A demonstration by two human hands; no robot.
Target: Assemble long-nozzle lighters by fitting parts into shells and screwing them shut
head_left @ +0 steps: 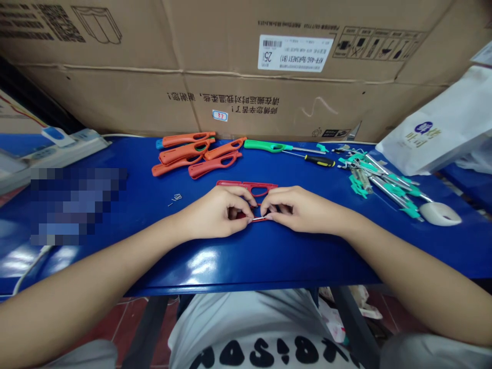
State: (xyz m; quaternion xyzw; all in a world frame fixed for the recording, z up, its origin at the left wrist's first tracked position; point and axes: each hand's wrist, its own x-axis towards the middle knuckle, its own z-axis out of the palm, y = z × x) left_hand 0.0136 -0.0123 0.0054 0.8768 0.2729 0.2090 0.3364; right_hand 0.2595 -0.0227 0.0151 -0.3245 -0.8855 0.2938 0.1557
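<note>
My left hand (pixel 226 210) and my right hand (pixel 290 207) meet at the middle of the table, fingers closed in a pinch. Between them is a red lighter casing half (pixel 264 219), mostly covered by my fingers. A thin whitish strip (pixel 258 219) shows along it between my thumb tips; its kind is unclear. Just beyond my fingertips lies another red casing half (pixel 232 183) with a trigger loop. Small metal screws (pixel 177 197) are scattered left of my left hand.
Several orange lighter casings (pixel 188 138) and a green one (pixel 263 145) lie at the back. A black-and-yellow screwdriver (pixel 320 160) rests nearby. Metal tubes with teal parts (pixel 384 179) are piled at right, by a white mouse-shaped object (pixel 440 213). A cardboard box (pixel 230 82) stands behind.
</note>
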